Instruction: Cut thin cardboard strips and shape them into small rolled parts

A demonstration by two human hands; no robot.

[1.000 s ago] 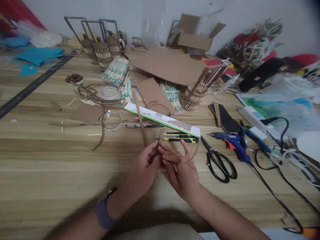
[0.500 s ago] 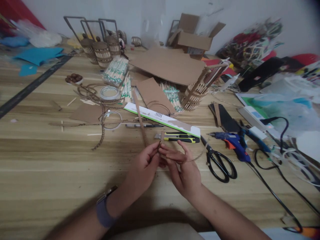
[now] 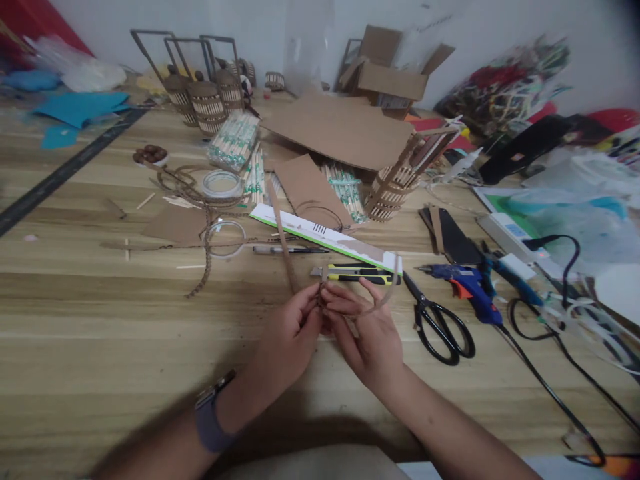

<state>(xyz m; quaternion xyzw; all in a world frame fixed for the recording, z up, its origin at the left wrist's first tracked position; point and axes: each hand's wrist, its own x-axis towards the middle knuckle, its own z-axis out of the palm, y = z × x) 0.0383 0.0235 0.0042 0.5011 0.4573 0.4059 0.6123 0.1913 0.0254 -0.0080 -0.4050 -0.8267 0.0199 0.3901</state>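
Note:
Thin brown cardboard strips meet between my fingertips. One long strip (image 3: 283, 243) slants up and away from my left hand (image 3: 290, 330), whose thumb and fingers are pinched on it. My right hand (image 3: 374, 340) presses against the same spot, fingers bent together and one finger raised. A narrow curved strip end (image 3: 391, 283) passes over the right fingers and points upward. The exact join is hidden by the fingers. Just beyond my hands lies a yellow-and-black utility knife (image 3: 363, 274), with black-handled scissors (image 3: 440, 327) to the right.
A blue glue gun (image 3: 467, 287) with its cord lies at the right. Farther back are a white-and-green card strip (image 3: 325, 235), a pen (image 3: 290, 251), tape rolls (image 3: 221, 185), a stick-built lantern shape (image 3: 393, 190), cardboard sheets (image 3: 340, 130) and finished lanterns (image 3: 206, 107).
The narrow strip end by my right hand has swung up from near the scissors to stand over the utility knife. Both hands keep nearly the same place and grip.

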